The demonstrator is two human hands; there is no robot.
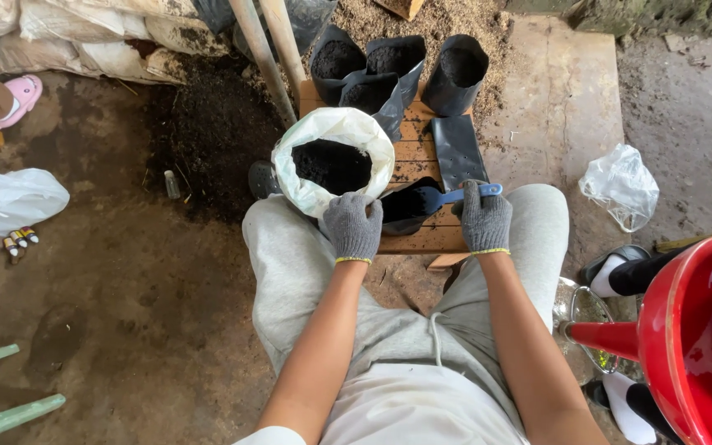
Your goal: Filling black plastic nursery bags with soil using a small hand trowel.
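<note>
My left hand [353, 228], in a grey knit glove, grips the rim of a small black grow bag [405, 208] that stands on a wooden board [422, 239] between my knees. My right hand [484, 218], gloved the same way, holds a blue scoop [441, 198] by its handle, its bowl lying over the bag's mouth. Just left of the bag stands a white sack [315, 136] rolled open and full of dark soil [331, 165].
Several filled black grow bags [455, 74] stand at the board's far end, and an empty flat one [457, 148] lies beside them. Two wooden handles [269, 58] lean past the sack. A red watering can [686, 338] sits at my right, clear plastic bags [620, 185] on the ground.
</note>
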